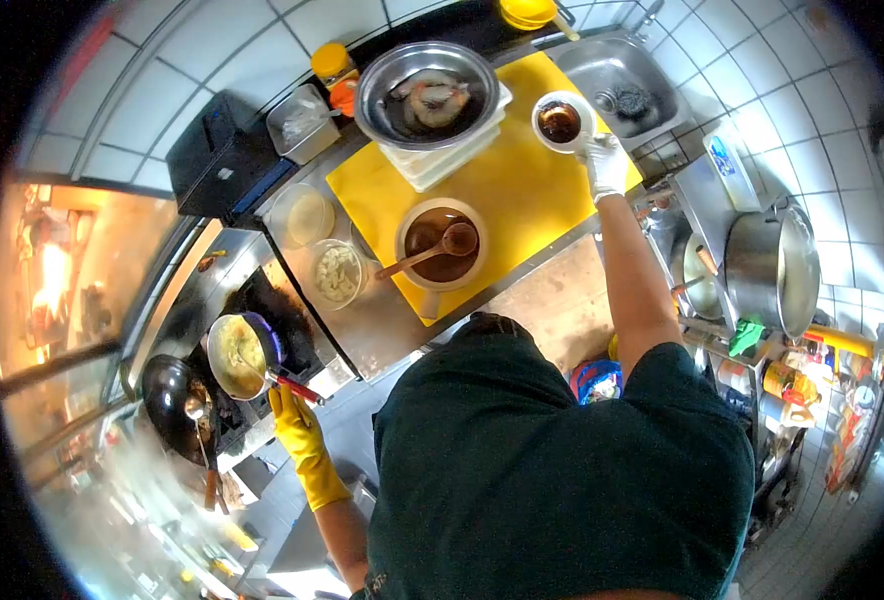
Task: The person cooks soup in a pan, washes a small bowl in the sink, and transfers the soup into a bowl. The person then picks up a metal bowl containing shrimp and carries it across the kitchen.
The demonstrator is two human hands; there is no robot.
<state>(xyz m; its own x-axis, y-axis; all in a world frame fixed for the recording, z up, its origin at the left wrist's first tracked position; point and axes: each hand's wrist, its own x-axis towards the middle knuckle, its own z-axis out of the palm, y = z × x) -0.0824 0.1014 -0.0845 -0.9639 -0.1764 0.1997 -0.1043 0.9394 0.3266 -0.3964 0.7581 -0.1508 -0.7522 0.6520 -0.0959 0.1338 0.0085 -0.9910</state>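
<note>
White cup — right hand clamped on it; left hand at red handle — grip unclear.

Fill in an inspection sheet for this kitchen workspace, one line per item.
Surface: yellow board on a steel counter.
Job's things: white bowl of dark liquid; pan of yellowish food; pot of brown sauce with a wooden ladle.
Clutter: steel bowl of what looks like shrimp, on stacked white containers; tub of white pieces; black wok beside the pan.
Hands: right hand, white-gloved, holds the white bowl near the sink; left hand, yellow-gloved, is by the pan and a red handle, grip unclear.
Cables: nothing seen.
Surroundings: tiled wall; large metal pot beyond the right arm.
</note>
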